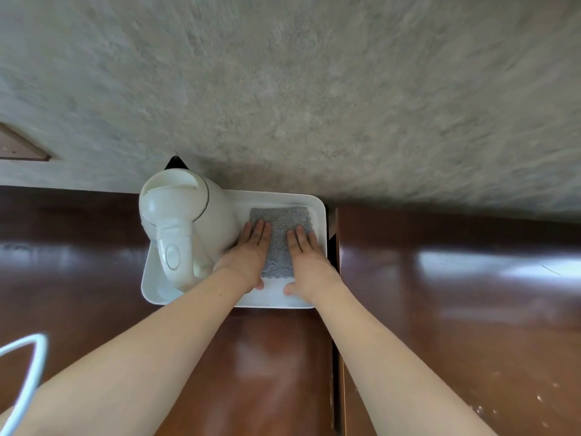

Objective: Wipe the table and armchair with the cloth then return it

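On white tray [319, 212] by wall, grey cloth [278, 234] under flat, open L hand [248, 256] & R hand [306, 259], kettle [185, 221] touching L.

Both flat hands, left hand [251, 251] and right hand [306, 259], on grey cloth [279, 229] in white tray [317, 204] beside kettle [179, 228]

Soft, even daylight fills the view, moderately bright, with broad pale glare patches on the glossy brown bench [456, 309], strongest at the right. The grey wall [314, 89] is smeared by motion blur, worst toward the upper corners, and wide-angle distortion bows the edges. Only faint shadows sit beside the white kettle [188, 228] and tray [320, 212].
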Demonstrator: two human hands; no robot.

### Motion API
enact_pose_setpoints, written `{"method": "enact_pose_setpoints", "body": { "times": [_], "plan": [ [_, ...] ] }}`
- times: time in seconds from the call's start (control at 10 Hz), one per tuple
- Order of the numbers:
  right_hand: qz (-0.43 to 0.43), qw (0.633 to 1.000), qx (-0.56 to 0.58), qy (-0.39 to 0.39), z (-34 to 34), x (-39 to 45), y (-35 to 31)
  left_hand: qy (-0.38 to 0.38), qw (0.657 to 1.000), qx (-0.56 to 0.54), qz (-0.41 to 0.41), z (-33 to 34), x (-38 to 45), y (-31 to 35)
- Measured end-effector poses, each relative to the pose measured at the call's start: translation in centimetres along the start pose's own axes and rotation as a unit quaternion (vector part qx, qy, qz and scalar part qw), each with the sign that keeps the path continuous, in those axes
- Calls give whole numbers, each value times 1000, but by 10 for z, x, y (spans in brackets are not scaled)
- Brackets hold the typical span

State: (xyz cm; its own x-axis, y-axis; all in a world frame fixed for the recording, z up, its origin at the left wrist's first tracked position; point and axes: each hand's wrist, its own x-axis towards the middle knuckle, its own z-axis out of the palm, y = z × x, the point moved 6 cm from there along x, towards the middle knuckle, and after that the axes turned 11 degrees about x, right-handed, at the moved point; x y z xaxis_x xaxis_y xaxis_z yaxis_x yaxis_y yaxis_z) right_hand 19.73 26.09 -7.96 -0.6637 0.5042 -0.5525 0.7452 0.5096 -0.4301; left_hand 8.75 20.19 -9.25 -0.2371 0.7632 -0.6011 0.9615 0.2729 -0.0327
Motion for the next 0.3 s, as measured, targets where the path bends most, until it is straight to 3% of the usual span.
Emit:
{"method": "enact_pose_setpoints", "body": {
  "times": [0.3],
  "plan": [
    [-72, 989, -7, 131, -52, -86, -26, 115, 992, 39, 31, -57, -93, 21]
  ]
}}
